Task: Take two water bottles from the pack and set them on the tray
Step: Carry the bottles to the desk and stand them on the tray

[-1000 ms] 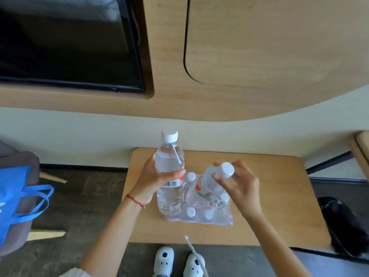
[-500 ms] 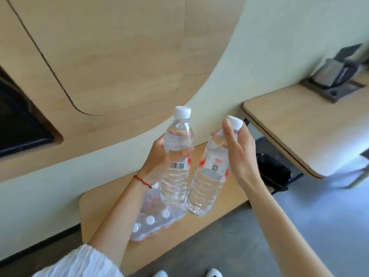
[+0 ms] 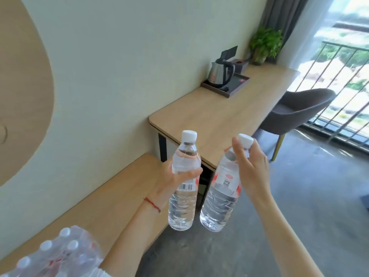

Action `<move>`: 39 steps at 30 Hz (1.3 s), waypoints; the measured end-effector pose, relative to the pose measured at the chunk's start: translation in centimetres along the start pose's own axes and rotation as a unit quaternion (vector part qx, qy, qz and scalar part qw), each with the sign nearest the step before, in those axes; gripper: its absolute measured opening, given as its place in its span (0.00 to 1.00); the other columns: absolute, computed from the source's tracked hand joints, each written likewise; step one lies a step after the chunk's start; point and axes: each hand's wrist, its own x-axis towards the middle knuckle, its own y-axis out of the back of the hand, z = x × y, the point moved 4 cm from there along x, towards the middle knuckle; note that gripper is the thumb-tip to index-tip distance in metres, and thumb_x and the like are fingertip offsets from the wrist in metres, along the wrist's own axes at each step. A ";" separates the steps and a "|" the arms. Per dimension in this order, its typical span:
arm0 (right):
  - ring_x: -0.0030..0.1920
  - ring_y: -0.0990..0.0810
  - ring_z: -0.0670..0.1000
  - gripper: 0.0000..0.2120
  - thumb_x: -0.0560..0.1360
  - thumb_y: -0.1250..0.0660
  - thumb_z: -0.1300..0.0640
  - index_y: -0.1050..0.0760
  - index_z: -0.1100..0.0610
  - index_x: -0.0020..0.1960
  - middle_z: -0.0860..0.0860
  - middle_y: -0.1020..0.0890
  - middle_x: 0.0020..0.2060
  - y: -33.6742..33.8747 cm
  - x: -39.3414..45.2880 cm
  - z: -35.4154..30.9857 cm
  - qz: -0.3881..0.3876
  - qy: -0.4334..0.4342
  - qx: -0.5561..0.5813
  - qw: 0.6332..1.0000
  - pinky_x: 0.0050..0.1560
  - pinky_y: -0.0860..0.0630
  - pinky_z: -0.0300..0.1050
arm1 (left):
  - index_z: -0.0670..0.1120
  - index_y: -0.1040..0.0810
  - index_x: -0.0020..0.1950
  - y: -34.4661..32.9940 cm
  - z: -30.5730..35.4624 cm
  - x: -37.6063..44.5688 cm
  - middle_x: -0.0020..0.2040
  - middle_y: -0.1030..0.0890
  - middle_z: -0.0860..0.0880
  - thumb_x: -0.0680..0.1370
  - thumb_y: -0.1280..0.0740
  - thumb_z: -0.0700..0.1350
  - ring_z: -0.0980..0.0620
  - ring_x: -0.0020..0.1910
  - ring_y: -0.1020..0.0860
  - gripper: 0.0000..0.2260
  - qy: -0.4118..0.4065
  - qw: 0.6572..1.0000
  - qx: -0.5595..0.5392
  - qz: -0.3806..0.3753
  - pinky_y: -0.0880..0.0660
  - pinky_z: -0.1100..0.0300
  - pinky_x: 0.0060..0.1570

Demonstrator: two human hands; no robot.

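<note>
Bare forearms, thin red string bracelet on left wrist, white crinkled sleeve

Daylight poured through the window, blowing out the view; walls curved at the edges, and detail seemed slightly soft.

Two bottles aloft, pack and tray apart

Two clear, white-capped water bottles hang mid-frame, nearly upright; the shrink-wrapped pack sits lower left, the dark tray upper right on the desk.
</note>
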 end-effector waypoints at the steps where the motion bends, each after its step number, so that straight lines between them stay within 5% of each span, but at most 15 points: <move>1: 0.42 0.19 0.44 0.20 0.71 0.45 0.34 0.27 0.48 0.45 0.38 0.18 0.33 1.5 1.3 0.9 0.011 -0.002 -0.006 1.000 0.40 0.28 0.39 | 0.62 0.20 0.40 -1.8 0.1 1.2 0.35 0.16 0.59 0.62 0.23 0.49 0.59 0.37 0.17 0.12 0.003 1.000 0.000 -0.006 0.21 0.66 0.37; 6: 0.38 0.21 0.32 0.12 0.71 0.44 0.34 0.30 0.41 0.40 0.28 0.20 0.31 7.2 7.2 5.5 0.036 -0.029 -0.021 0.999 0.38 0.28 0.36 | 0.60 0.20 0.43 -8.8 0.2 7.0 0.38 0.16 0.56 0.60 0.25 0.53 0.57 0.40 0.17 0.14 0.000 0.999 -0.003 -0.032 0.20 0.65 0.39; 10: 0.39 0.18 0.41 0.15 0.72 0.43 0.36 0.29 0.46 0.43 0.37 0.19 0.33 9.8 11.8 9.2 0.072 -0.033 -0.020 0.997 0.39 0.23 0.41 | 0.46 0.22 0.53 -13.4 0.3 12.4 0.44 0.17 0.45 0.64 0.25 0.46 0.48 0.44 0.17 0.19 0.000 0.998 0.026 -0.058 0.19 0.53 0.47; 13: 0.40 0.19 0.42 0.16 0.73 0.42 0.37 0.29 0.50 0.45 0.43 0.19 0.38 11.2 15.8 11.4 0.091 -0.027 -0.015 0.995 0.36 0.24 0.37 | 0.47 0.22 0.53 -16.2 -0.1 17.4 0.43 0.17 0.46 0.69 0.25 0.41 0.49 0.43 0.17 0.14 -0.014 0.997 0.038 -0.062 0.19 0.60 0.43; 15: 0.41 0.18 0.44 0.21 0.72 0.43 0.35 0.28 0.52 0.47 0.45 0.19 0.39 12.1 18.8 12.7 0.097 -0.025 -0.010 0.995 0.36 0.26 0.34 | 0.49 0.21 0.51 -18.0 -0.3 20.9 0.42 0.17 0.49 0.67 0.25 0.44 0.50 0.42 0.17 0.14 -0.026 0.996 0.047 -0.070 0.19 0.61 0.41; 21: 0.40 0.19 0.47 0.29 0.68 0.46 0.35 0.26 0.58 0.50 0.51 0.17 0.43 15.5 28.1 16.3 0.122 -0.014 -0.025 0.992 0.37 0.26 0.34 | 0.49 0.23 0.56 -24.0 0.1 31.4 0.50 0.17 0.43 0.61 0.25 0.57 0.42 0.50 0.18 0.27 -0.027 0.993 0.077 -0.088 0.22 0.43 0.56; 30: 0.37 0.21 0.31 0.22 0.70 0.43 0.37 0.27 0.55 0.46 0.45 0.19 0.36 20.7 42.7 25.2 0.116 -0.013 0.006 0.993 0.32 0.28 0.22 | 0.45 0.22 0.53 -35.2 -0.8 44.6 0.44 0.17 0.42 0.60 0.25 0.54 0.47 0.42 0.16 0.26 -0.018 0.994 0.069 -0.081 0.19 0.52 0.47; 33: 0.36 0.19 0.37 0.21 0.70 0.44 0.36 0.28 0.54 0.44 0.43 0.19 0.35 22.4 48.6 28.1 0.095 0.007 0.014 0.995 0.33 0.27 0.27 | 0.47 0.22 0.51 -38.8 -0.9 48.9 0.45 0.17 0.42 0.60 0.24 0.52 0.44 0.44 0.17 0.22 -0.016 0.997 0.053 -0.055 0.19 0.51 0.48; 36: 0.38 0.17 0.49 0.16 0.72 0.43 0.37 0.29 0.50 0.42 0.50 0.17 0.37 23.9 54.4 29.8 0.064 0.028 0.016 0.997 0.37 0.21 0.48 | 0.51 0.21 0.47 -41.9 -0.7 52.7 0.40 0.16 0.49 0.60 0.21 0.51 0.47 0.41 0.16 0.19 -0.007 0.999 0.045 -0.008 0.19 0.61 0.41; 39: 0.38 0.17 0.53 0.12 0.73 0.41 0.38 0.30 0.46 0.40 0.52 0.17 0.37 24.7 60.0 30.9 0.024 0.044 0.019 0.999 0.40 0.19 0.57 | 0.53 0.20 0.44 -44.0 -0.4 56.2 0.36 0.15 0.51 0.59 0.23 0.53 0.52 0.38 0.16 0.16 0.008 0.999 0.014 0.045 0.20 0.64 0.37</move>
